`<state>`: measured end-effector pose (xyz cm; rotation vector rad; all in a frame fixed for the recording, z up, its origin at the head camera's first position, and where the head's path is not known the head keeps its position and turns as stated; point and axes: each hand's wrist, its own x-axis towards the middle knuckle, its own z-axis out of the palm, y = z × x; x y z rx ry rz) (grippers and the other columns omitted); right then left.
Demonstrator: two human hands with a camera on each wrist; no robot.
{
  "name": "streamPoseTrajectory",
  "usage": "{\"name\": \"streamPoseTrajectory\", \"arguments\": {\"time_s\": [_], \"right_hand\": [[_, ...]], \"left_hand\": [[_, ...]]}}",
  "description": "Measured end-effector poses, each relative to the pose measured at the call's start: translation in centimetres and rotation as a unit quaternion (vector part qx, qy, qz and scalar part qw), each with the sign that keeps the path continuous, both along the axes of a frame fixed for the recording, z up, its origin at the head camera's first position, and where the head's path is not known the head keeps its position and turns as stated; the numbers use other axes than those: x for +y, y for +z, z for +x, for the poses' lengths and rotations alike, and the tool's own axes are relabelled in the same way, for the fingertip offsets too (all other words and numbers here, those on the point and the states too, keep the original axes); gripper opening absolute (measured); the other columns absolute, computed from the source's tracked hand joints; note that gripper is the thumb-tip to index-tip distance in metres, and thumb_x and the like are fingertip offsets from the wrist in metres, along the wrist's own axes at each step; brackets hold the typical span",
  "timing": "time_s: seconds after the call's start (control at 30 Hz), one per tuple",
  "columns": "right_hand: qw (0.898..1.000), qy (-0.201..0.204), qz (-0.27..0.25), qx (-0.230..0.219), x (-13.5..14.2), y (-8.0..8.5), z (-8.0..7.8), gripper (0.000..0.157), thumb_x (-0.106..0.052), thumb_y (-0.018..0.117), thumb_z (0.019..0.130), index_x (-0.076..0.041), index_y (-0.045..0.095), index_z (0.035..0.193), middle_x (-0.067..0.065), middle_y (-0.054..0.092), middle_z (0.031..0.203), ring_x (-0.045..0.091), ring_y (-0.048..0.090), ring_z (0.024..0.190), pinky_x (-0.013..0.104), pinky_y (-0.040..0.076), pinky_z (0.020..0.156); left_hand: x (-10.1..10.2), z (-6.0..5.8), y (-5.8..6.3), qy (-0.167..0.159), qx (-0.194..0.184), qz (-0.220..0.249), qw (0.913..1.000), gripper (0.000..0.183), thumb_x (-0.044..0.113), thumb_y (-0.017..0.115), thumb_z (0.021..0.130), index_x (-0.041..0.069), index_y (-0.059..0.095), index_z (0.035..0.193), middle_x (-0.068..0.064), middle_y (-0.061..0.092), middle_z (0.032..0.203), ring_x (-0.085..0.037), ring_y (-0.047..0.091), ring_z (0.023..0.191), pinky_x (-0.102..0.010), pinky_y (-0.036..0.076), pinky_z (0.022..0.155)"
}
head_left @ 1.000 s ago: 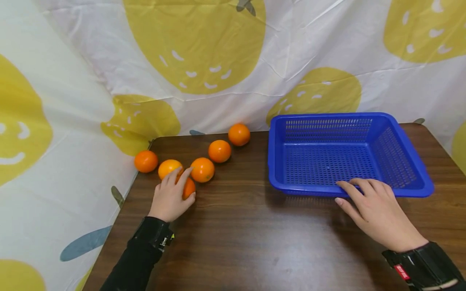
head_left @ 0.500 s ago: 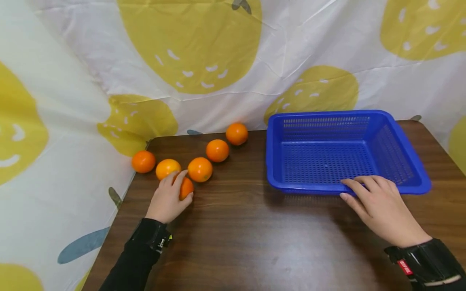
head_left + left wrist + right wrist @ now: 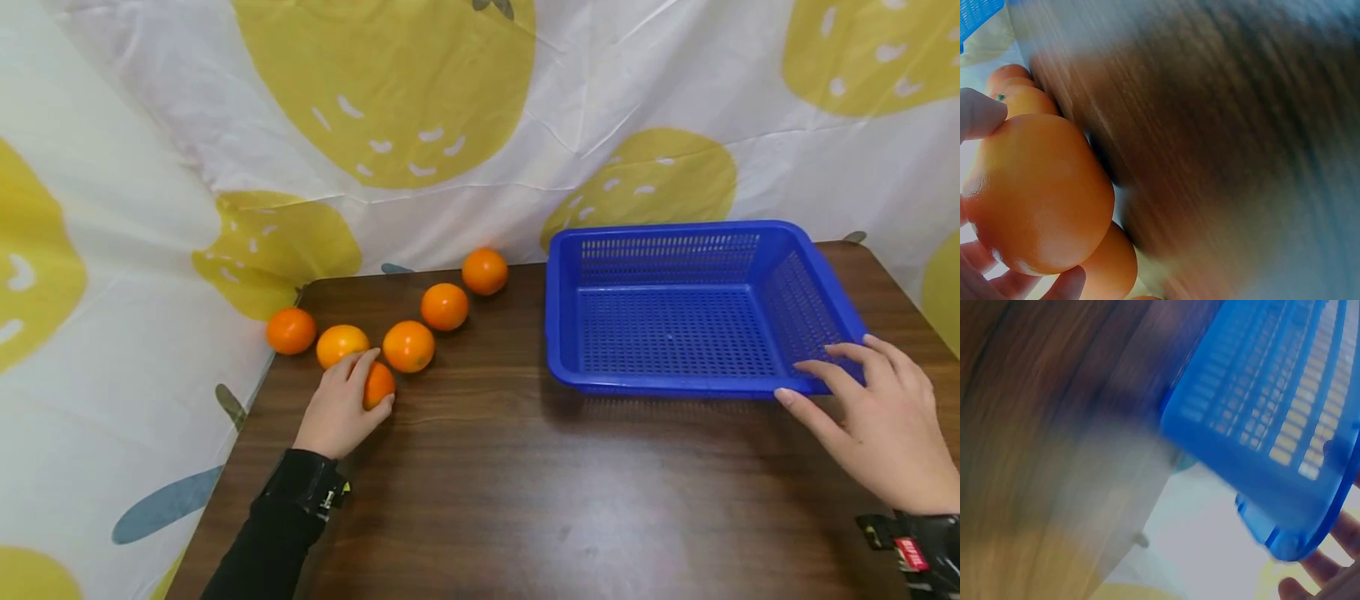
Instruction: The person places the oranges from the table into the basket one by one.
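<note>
My left hand point(image 3: 336, 410) grips the nearest orange point(image 3: 380, 386) on the left side of the table. In the left wrist view its thumb and fingertips curve round that orange point(image 3: 1041, 194). Just beyond lie a yellower orange point(image 3: 342, 346) and another orange point(image 3: 408, 347). At the front right corner of the blue plastic basket point(image 3: 675, 389), my right hand point(image 3: 888, 421) has its fingers loosely spread over the rim, thumb outside. The right wrist view shows these fingers point(image 3: 1319, 569) right by the basket's corner.
An orange point(image 3: 291, 331) sits at the table's left edge. Two more oranges point(image 3: 445, 307) form a diagonal row toward the back. A fruit-print cloth point(image 3: 435, 225) hangs behind and left of the brown wooden table point(image 3: 510, 483).
My right hand has moved right along the basket's front rim, from its middle to the right corner. The left hand's fingers have closed further round the nearest orange.
</note>
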<state>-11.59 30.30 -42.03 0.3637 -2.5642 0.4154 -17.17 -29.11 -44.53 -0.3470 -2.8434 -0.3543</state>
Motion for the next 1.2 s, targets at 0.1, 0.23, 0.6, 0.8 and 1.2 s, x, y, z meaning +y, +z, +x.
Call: {"name": "streamPoseTrajectory", "arguments": {"time_s": [0.1, 0.23, 0.6, 0.8, 1.2], "right_hand": [[0.999, -0.004, -0.048, -0.008, 1.0, -0.3, 0.0, 0.049, -0.032, 0.071, 0.076, 0.003, 0.059, 0.109, 0.036, 0.04, 0.127, 0.051, 0.021, 0.127, 0.072, 0.011, 0.1], [0.99, -0.032, -0.124, -0.054, 1.6, -0.6, 0.2, 0.064, -0.026, 0.07, 0.079, 0.005, 0.044, 0.13, 0.032, 0.02, 0.145, 0.05, 0.015, 0.13, 0.075, 0.017, 0.094], [0.967, -0.067, -0.216, -0.119, 1.7, -1.5, 0.4, 0.077, -0.027, 0.066, 0.084, -0.003, 0.025, 0.145, 0.016, 0.006, 0.154, 0.055, 0.04, 0.111, 0.012, 0.028, 0.093], [0.96, -0.074, -0.241, -0.119, 1.4, -1.7, 0.4, 0.074, -0.026, 0.065, 0.084, -0.002, 0.028, 0.143, 0.012, 0.007, 0.154, 0.052, 0.041, 0.111, 0.004, 0.022, 0.085], [0.957, -0.084, -0.258, -0.101, 1.3, -2.1, 0.4, 0.064, -0.023, 0.068, 0.082, 0.0, 0.041, 0.136, 0.004, 0.012, 0.155, 0.043, 0.04, 0.116, 0.003, 0.025, 0.084]], "left_hand": [[0.0, 0.1, 0.1, 0.001, 0.0, 0.002, 1.0, 0.066, 0.041, 0.062, 0.081, 0.013, 0.041, 0.137, -0.018, 0.046, 0.128, -0.039, 0.042, 0.112, -0.056, 0.045, 0.083], [0.0, 0.1, 0.1, 0.002, -0.006, 0.01, 0.9999, 0.066, 0.04, 0.063, 0.081, 0.012, 0.041, 0.136, -0.018, 0.046, 0.128, -0.04, 0.041, 0.113, -0.056, 0.045, 0.084], [0.0, 0.5, 0.3, 0.009, -0.029, 0.015, 0.9994, 0.066, 0.041, 0.064, 0.081, 0.011, 0.042, 0.135, -0.018, 0.042, 0.131, -0.04, 0.038, 0.116, -0.056, 0.045, 0.086], [-0.1, 0.6, 0.3, 0.002, -0.045, 0.02, 0.9988, 0.071, 0.041, 0.069, 0.078, 0.01, 0.041, 0.135, -0.02, 0.041, 0.132, -0.04, 0.037, 0.117, -0.058, 0.042, 0.09], [1.1, 0.6, 1.8, -0.012, -0.021, 0.038, 0.999, 0.067, 0.043, 0.066, 0.079, 0.012, 0.043, 0.135, -0.018, 0.044, 0.132, -0.036, 0.042, 0.114, -0.056, 0.045, 0.087]]}}
